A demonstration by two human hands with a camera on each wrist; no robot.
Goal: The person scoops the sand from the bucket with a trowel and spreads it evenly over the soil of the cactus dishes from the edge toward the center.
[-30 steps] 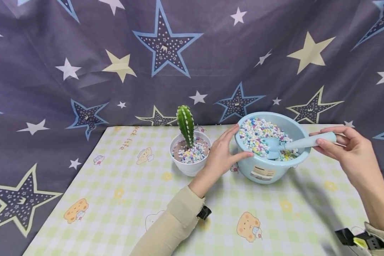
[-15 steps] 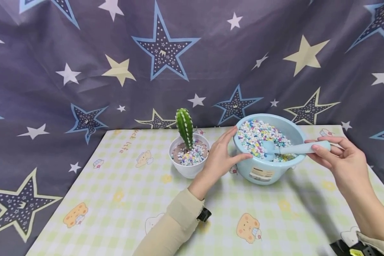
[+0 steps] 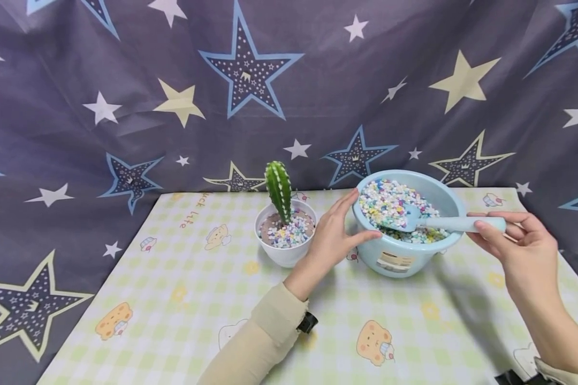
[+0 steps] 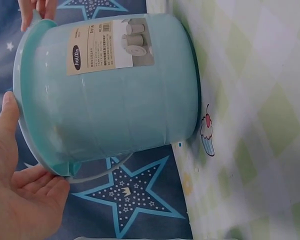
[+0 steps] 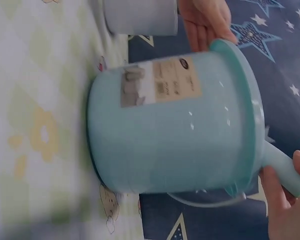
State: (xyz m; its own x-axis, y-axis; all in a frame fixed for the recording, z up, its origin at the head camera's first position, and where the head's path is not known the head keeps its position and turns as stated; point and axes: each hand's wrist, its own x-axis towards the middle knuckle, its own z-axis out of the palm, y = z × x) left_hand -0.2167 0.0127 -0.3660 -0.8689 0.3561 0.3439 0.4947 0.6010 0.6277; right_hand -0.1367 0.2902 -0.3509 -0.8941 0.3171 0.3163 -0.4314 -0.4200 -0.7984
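In the head view a light-blue plastic bucket (image 3: 398,262) stands on the table, part full of small multicoloured pebbles (image 3: 390,199). My left hand (image 3: 331,230) holds its near-left rim, thumb at the front and fingers along the side; the left wrist view shows the thumb tip at the lip. My right hand (image 3: 527,243) pinches the handle of a light-blue scoop (image 3: 443,223) between thumb and fingers. The scoop lies across the bucket's right rim, its blade low among the pebbles. In the right wrist view the bucket's wall hides the blade.
Left of the bucket stands a white pot (image 3: 285,255) with a green cactus (image 3: 279,192), brown soil and some of the same pebbles on top. A checked cloth (image 3: 173,299) covers the table. Behind hangs a dark star-patterned curtain (image 3: 318,69). The bucket's thin wire handle (image 5: 205,204) hangs at its far side.
My right hand moves the scoop left and then back right in the pebbles; its handle end now sits lower, with the scoop nearly level. My left hand stays on the bucket rim.
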